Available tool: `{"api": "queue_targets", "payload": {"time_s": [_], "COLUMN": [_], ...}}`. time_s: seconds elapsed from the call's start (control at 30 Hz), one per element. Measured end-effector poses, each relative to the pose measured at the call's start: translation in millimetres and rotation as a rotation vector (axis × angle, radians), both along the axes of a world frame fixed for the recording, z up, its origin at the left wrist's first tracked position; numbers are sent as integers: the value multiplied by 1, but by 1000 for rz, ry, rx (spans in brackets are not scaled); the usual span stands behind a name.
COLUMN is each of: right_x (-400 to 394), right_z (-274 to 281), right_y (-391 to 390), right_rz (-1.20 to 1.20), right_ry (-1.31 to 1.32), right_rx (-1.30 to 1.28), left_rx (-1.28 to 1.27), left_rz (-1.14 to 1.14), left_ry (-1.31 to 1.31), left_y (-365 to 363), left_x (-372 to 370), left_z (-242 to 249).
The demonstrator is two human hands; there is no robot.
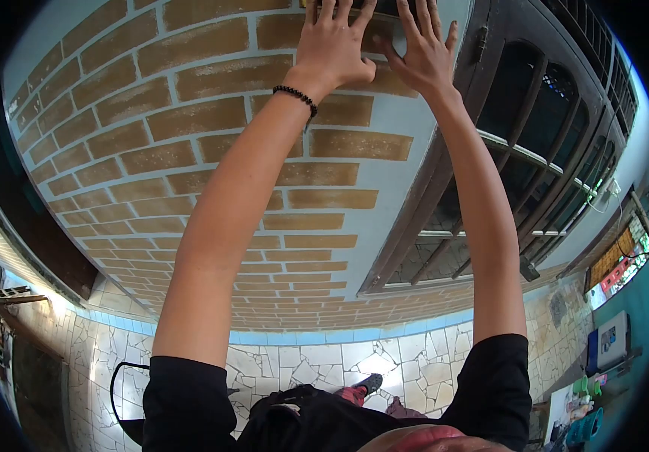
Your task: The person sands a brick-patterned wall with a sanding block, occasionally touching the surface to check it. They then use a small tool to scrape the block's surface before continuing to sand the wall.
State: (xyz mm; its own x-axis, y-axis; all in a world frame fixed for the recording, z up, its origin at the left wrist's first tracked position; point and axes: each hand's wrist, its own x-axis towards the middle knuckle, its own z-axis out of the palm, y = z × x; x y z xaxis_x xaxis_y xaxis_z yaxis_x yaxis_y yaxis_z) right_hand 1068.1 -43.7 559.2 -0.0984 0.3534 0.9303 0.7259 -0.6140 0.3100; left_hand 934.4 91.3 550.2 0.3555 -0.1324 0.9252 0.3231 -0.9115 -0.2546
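Behind left hand (333,54), tan pale-jointed brickwork (196,117)

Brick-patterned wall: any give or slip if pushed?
Probably rigid: the wall looks like one broad surface, running from the window frame down to the blue edging. Slip seems unlikely, as the brown bricks look mostly matte. Some finish might rub off, given the pale specks on several bricks.

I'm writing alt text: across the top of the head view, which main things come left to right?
Left hand → right hand → barred window. The brick-patterned wall spans behind both hands, so it's left out.
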Motion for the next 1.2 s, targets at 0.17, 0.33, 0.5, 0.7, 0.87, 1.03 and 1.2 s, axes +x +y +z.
{"api": "queue_targets", "payload": {"time_s": [0.17,0.33,0.5,0.7,0.87,1.03,1.2], "right_x": [-10,-7,10,22,8,-20,-41], "right_z": [0,4,-2,2,11,55,70], "right_y": [-1,-1,6,14,6,4,5], "right_rz": [12,68,18,165,0,239,240], "right_ry": [40,49,-140,-132,-158,-184,-168], "right_rx": [12,-4,71,106,81,-108,-206], "left_rx": [-120,-74,-108,71,-141,-130,-59], "left_rz": [-12,36,-52,0,-109,-314,-373], "left_ry": [50,181,211,2,226,30,-114], "left_y": [-20,-18,-17,20,-7,11,0], "left_x": [-11,-32,-39,-6,-35,-31,-71], "left_z": [7,13,15,5,21,5,-44]}}
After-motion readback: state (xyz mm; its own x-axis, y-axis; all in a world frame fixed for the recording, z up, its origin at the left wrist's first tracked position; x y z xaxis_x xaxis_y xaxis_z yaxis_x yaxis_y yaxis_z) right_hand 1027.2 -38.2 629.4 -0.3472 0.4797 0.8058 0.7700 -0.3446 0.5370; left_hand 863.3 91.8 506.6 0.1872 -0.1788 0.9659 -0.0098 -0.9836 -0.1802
